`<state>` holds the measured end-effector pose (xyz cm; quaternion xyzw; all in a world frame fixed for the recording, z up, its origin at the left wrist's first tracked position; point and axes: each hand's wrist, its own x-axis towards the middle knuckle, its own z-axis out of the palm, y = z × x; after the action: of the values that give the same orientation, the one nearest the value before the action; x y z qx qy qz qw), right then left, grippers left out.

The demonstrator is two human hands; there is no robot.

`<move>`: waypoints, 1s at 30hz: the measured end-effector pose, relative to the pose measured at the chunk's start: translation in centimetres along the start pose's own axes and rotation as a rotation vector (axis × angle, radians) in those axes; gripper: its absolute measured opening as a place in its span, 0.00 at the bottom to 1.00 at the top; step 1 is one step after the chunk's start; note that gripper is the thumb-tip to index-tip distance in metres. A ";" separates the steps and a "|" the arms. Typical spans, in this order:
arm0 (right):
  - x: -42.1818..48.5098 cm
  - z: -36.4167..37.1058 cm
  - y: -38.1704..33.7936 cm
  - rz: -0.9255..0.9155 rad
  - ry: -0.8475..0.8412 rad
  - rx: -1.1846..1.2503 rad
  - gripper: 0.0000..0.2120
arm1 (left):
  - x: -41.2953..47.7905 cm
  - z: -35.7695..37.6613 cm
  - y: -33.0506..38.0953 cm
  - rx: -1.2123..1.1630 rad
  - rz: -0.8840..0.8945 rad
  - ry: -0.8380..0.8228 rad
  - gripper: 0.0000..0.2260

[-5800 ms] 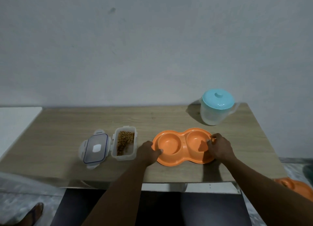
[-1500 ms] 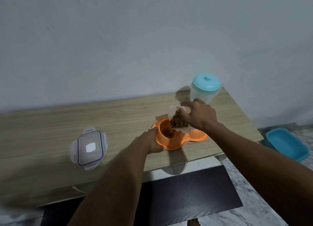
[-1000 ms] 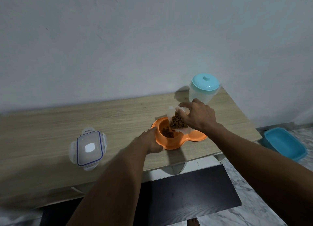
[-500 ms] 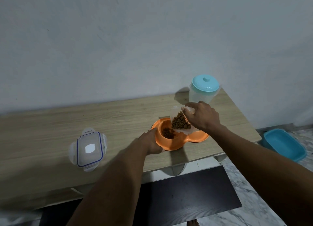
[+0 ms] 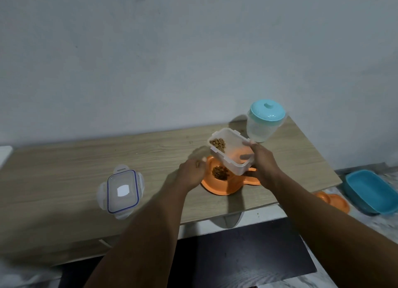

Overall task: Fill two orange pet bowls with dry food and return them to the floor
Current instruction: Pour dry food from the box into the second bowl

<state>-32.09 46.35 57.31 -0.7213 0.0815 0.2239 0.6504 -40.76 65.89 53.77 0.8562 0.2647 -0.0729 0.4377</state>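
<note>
- A wood-grain tabletop (image 5: 75,175) runs along a plain wall.
- The orange plastic double bowl (image 5: 217,185) lies near its front edge, long axis left to right; brown dry food (image 5: 220,172) sits in the left cup.
- A clear rectangular food box (image 5: 231,150), tilted above the bowl, is held in the right hand (image 5: 263,167) grip.
- The left hand (image 5: 191,173) rests at the bowl's left rim, fingers curled.
- A clear lid (image 5: 121,191) lies flat, well left.

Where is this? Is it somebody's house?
Probably a home, at a spot where pets get fed. There's a wooden table against a plain wall, an orange pet bowl with dry food, and a blue tray on the tiled floor.
</note>
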 end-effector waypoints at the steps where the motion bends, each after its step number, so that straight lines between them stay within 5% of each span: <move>1: -0.2 0.7 0.3 0.011 -0.029 0.055 0.13 | -0.1 -0.5 0.2 -0.052 -0.008 0.044 0.25; 7: -1.7 6.8 0.8 0.045 -0.141 0.196 0.14 | -0.1 -4.2 -0.8 -0.291 0.002 0.227 0.27; 12: -2.5 11.6 1.6 0.039 -0.235 0.119 0.15 | -0.7 -6.7 -3.7 -0.417 -0.088 0.284 0.04; 23: -2.6 15.7 5.1 -0.151 -0.334 -0.614 0.17 | -2.4 -8.8 -9.3 -0.325 -0.201 0.328 0.11; 30: -2.2 16.4 6.3 -0.106 -0.392 -0.705 0.18 | -2.7 -8.3 -10.0 -0.213 -0.191 0.227 0.15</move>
<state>-40.23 61.05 51.69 -0.8469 -0.1632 0.3375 0.3771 -49.12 76.07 52.67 0.7787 0.3986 0.0114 0.4843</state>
